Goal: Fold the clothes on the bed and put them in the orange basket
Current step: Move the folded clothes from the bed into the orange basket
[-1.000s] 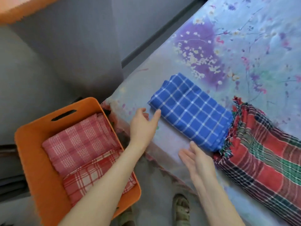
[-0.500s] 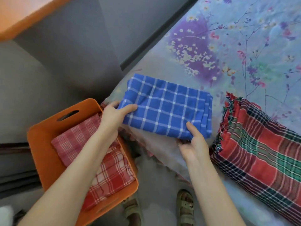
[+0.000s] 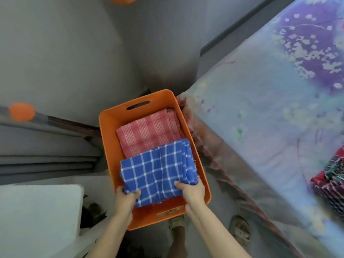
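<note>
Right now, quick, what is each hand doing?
Left hand: grips the near left corner of the blue checked cloth.
Right hand: grips its near right edge, over the orange basket.

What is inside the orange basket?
A folded pink checked cloth lies at the far end of the basket. The left hand and right hand grip a blue checked cloth over the near end; anything beneath is covered.

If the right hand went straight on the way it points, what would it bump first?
Probably the pink checked cloth in the orange basket. The right hand grips the blue checked cloth and points into the basket, though depth is unclear.
</note>
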`<state>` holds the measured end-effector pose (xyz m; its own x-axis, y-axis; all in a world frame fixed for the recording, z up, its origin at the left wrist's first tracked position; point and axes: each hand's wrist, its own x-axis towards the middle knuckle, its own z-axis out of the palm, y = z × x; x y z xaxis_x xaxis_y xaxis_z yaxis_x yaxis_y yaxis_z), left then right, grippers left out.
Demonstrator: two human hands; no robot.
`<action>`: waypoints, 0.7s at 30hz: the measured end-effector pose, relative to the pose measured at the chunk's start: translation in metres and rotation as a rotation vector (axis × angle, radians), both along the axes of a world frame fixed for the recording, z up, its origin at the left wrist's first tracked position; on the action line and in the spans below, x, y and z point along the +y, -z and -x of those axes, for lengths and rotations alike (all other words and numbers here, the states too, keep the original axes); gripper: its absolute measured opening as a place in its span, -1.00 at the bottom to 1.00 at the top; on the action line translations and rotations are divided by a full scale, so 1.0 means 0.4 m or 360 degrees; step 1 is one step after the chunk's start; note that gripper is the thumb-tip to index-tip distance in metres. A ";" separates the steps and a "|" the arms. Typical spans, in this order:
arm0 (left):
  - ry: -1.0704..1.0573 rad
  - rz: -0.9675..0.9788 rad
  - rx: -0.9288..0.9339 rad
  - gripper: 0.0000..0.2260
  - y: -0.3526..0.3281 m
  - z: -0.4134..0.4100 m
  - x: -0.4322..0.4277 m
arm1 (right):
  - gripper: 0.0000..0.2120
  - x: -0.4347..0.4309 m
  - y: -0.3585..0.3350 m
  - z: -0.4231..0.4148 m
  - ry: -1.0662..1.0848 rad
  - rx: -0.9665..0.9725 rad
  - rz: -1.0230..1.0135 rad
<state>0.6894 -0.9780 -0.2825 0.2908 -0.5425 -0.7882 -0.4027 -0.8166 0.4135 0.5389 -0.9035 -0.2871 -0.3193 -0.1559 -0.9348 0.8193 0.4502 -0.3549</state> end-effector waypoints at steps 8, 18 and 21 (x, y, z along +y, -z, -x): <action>0.1488 0.0201 -0.0949 -0.49 0.065 0.031 0.044 | -0.44 -0.013 0.005 0.009 -0.1595 0.1197 -0.0659; 0.2469 -0.0220 -0.1066 -0.31 0.232 0.011 -0.014 | -0.44 -0.052 0.203 0.060 -0.3104 0.1136 -0.0336; 0.2515 -0.0220 -0.1250 -0.29 0.260 0.026 0.002 | -0.42 -0.050 0.214 0.056 -0.3130 0.1187 -0.0365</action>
<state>0.6789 -0.9772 -0.3864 -0.0991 -0.6010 -0.7931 -0.8184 0.5026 -0.2786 0.5165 -0.9236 -0.3727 -0.1500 -0.5991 -0.7865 -0.9031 0.4067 -0.1376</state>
